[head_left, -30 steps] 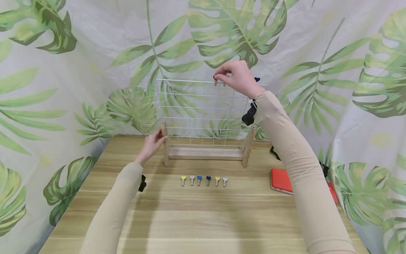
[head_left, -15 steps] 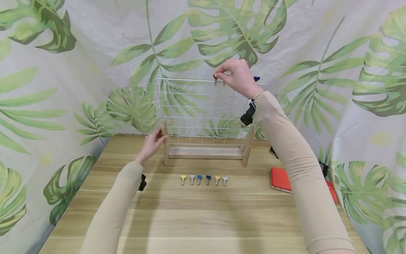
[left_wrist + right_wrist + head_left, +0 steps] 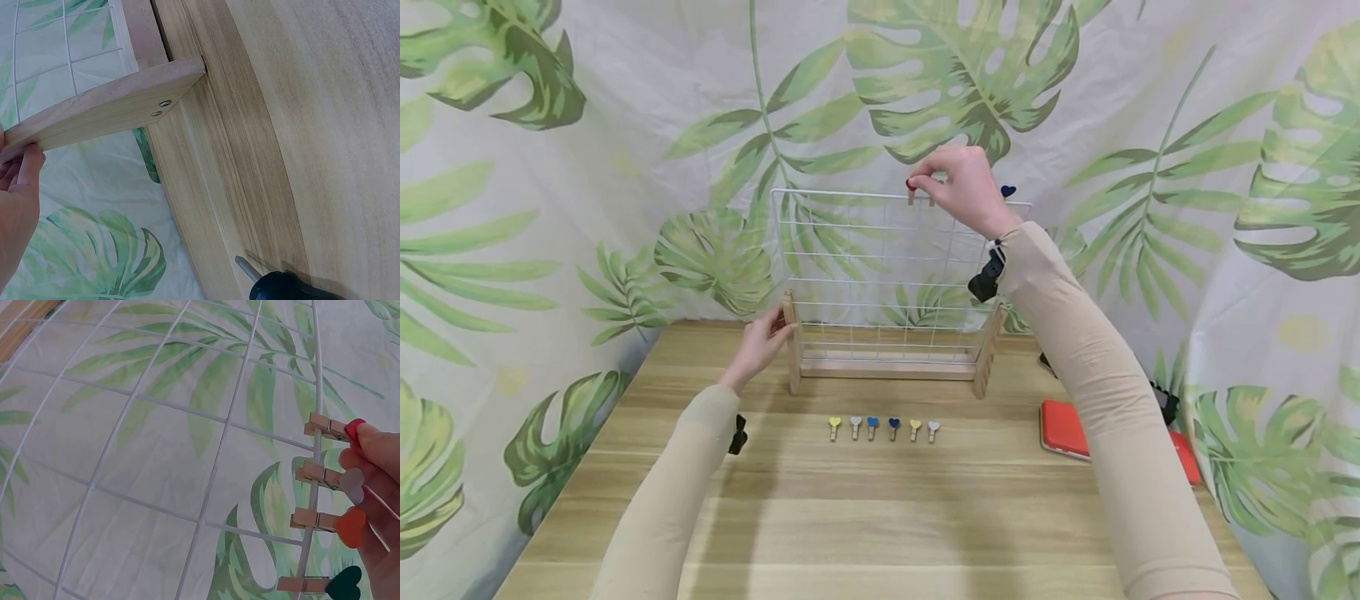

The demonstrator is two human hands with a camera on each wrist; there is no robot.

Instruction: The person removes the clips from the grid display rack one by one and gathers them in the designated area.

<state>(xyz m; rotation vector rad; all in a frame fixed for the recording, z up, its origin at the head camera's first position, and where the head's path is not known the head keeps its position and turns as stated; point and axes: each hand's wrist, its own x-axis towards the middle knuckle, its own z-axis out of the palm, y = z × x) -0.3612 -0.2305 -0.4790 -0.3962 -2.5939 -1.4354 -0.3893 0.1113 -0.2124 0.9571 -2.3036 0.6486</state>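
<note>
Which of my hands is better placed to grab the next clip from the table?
Probably your right hand: it pinches a red clip that sits on the top wire, so it could let go. Your left hand is nearer the row of clips, but it holds the stand.

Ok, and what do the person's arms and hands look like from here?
The left sleeve and right sleeve are plain beige, long and fairly close-fitting, with creases on the right. A small black device shows at each wrist: left device, right device. The left hand and right hand wear no gloves. I see no cables.
</note>
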